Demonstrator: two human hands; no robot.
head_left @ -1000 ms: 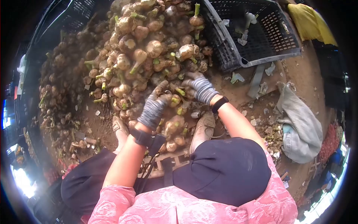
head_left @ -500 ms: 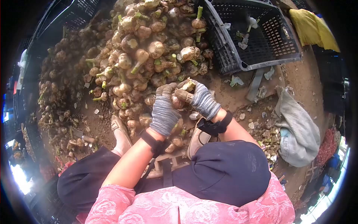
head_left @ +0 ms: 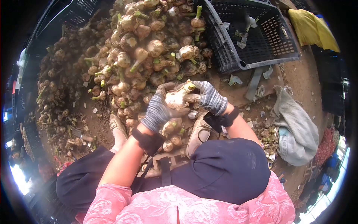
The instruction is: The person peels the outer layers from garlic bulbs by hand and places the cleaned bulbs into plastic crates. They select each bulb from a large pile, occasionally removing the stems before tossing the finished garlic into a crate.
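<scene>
Between both gloved hands is a pale garlic bulb [head_left: 175, 100] with a short cut stem pointing up to the right. My left hand [head_left: 158, 108], in a grey striped glove with brown fingertips, is closed around the bulb's left side. My right hand [head_left: 209, 98], gloved alike, grips it from the right near the stem, fingers bent over it. Just beyond the hands rises a large heap of garlic bulbs [head_left: 140, 56], many with green stem stubs. Several more bulbs [head_left: 172, 127] lie below the hands, between the shoes.
A black plastic crate [head_left: 242, 65] stands at the upper right with a few peels and a bulb inside. A yellow cloth [head_left: 313, 30] lies beyond it. To the right are a whitish sack [head_left: 298, 130] and scattered skins [head_left: 266, 138] on the ground. My shoes [head_left: 197, 138] flank the near bulbs.
My hands have moved slightly apart, the left one down and left. The garlic bulb has turned, so more of its pale body shows between them.
</scene>
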